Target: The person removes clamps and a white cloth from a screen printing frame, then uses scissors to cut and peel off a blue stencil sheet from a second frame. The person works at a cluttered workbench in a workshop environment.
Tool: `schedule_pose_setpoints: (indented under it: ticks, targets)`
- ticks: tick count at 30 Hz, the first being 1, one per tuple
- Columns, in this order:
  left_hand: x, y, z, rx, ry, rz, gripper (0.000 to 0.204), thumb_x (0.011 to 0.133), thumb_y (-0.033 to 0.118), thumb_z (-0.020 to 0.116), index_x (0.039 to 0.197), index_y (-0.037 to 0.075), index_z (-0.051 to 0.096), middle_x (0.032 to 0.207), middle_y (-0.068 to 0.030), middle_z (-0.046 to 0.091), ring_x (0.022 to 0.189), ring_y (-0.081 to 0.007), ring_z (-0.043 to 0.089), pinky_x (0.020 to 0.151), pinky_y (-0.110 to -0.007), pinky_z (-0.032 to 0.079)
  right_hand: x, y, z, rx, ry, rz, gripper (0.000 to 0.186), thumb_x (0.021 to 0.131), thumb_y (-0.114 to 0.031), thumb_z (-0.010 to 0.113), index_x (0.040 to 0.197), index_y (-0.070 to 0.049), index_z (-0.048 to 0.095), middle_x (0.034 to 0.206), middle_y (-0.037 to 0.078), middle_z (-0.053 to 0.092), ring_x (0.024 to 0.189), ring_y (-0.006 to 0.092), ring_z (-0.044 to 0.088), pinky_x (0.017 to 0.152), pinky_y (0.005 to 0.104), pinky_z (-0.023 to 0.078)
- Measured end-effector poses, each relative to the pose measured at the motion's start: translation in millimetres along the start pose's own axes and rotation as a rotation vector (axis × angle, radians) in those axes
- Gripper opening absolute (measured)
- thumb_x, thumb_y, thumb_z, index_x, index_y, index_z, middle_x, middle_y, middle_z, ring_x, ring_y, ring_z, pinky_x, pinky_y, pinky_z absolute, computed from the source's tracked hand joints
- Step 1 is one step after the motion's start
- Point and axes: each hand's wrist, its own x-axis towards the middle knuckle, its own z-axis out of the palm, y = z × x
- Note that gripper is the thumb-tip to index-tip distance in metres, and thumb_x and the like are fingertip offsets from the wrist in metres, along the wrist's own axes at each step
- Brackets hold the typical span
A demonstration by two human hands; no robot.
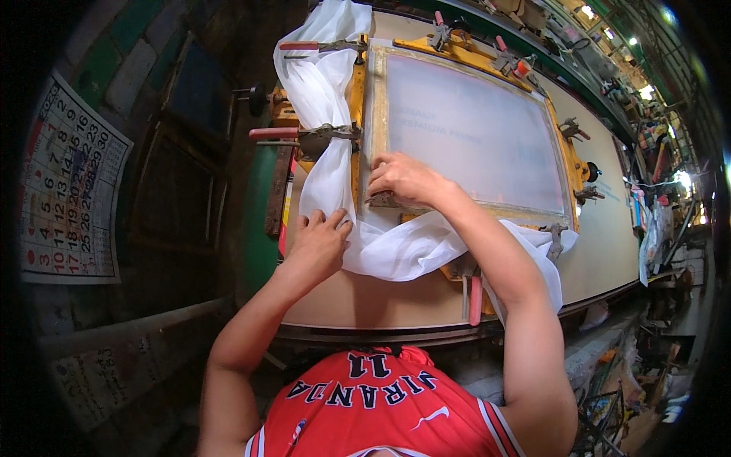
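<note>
A wooden screen-printing frame [376, 107] with a translucent mesh [472, 126] lies on the board, ringed by yellow clamp bars. White sheer fabric [327, 95] hangs over the frame's left side and runs along its near edge. My left hand [318, 242] rests on the fabric by the near left corner, its fingers spread. At the frame's near left corner, my right hand [407, 178] has its fingers curled round a small brown flat piece [383, 200], mostly hidden under the hand. What kind of piece it is cannot be made out.
Toggle clamps with red handles [274, 133] jut out at the left; another red handle [476, 301] points toward me. A pale board [609, 228] extends rightward beneath the frame. A calendar [72, 183] hangs at the left wall. Clutter [662, 305] fills the right side.
</note>
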Motion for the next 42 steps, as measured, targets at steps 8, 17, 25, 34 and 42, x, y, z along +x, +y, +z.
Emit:
schedule_pose_setpoints:
  ticks: [8, 17, 25, 34, 42]
  targets:
    - [3.2, 23.3, -1.6, -0.043, 0.054, -0.079, 0.032, 0.094, 0.016, 0.067, 0.124, 0.007, 0.069, 0.142, -0.0057, 0.055, 0.111, -0.0326, 0.057, 0.091, -0.050, 0.045, 7.2, 13.6, 14.5, -0.009, -0.090, -0.228, 0.018, 0.075, -0.009, 0.068, 0.091, -0.012, 0.075, 0.093, 0.000, 0.071, 0.101, 0.0255, 0.059, 0.092, 0.0369, 0.050]
    - [10.0, 72.5, 4.3, -0.067, 0.163, -0.227, 0.033, 0.091, 0.013, 0.070, 0.123, 0.007, 0.070, 0.142, -0.0079, 0.053, 0.111, -0.0342, 0.056, 0.090, -0.050, 0.045, -66.4, 41.7, 4.4, 0.037, -0.162, -0.211, 0.028, 0.072, -0.006, 0.067, 0.098, -0.013, 0.077, 0.098, 0.001, 0.073, 0.096, 0.0268, 0.061, 0.087, 0.0385, 0.051]
    - [18.9, 134.0, 3.1, -0.070, 0.216, -0.214, 0.036, 0.090, 0.014, 0.072, 0.124, 0.007, 0.068, 0.142, -0.0104, 0.053, 0.114, -0.0354, 0.055, 0.092, -0.050, 0.045, -193.0, 51.0, -50.7, 0.021, -0.020, 0.014, 0.027, 0.067, -0.001, 0.069, 0.092, -0.011, 0.076, 0.097, 0.004, 0.074, 0.096, 0.0269, 0.065, 0.085, 0.0380, 0.054]
    - [55.3, 224.1, 10.1, -0.133, 0.218, -0.041, 0.041, 0.089, 0.014, 0.073, 0.129, 0.007, 0.064, 0.140, -0.0116, 0.055, 0.120, -0.0358, 0.053, 0.097, -0.050, 0.043, -360.3, -56.6, -73.2, 0.375, 0.471, 0.594, 0.033, 0.075, 0.004, 0.074, 0.106, -0.003, 0.071, 0.098, 0.010, 0.075, 0.089, 0.0266, 0.070, 0.079, 0.0371, 0.055]
    - [73.1, 285.2, 21.1, -0.168, 0.211, 0.032, 0.044, 0.088, 0.013, 0.073, 0.130, 0.005, 0.062, 0.134, -0.0118, 0.056, 0.119, -0.0343, 0.053, 0.096, -0.048, 0.041, -420.3, -117.7, -21.6, 0.841, 0.705, 0.972, 0.064, 0.085, -0.012, 0.081, 0.142, -0.007, 0.054, 0.114, 0.012, 0.071, 0.104, 0.0174, 0.069, 0.089, 0.0316, 0.056]
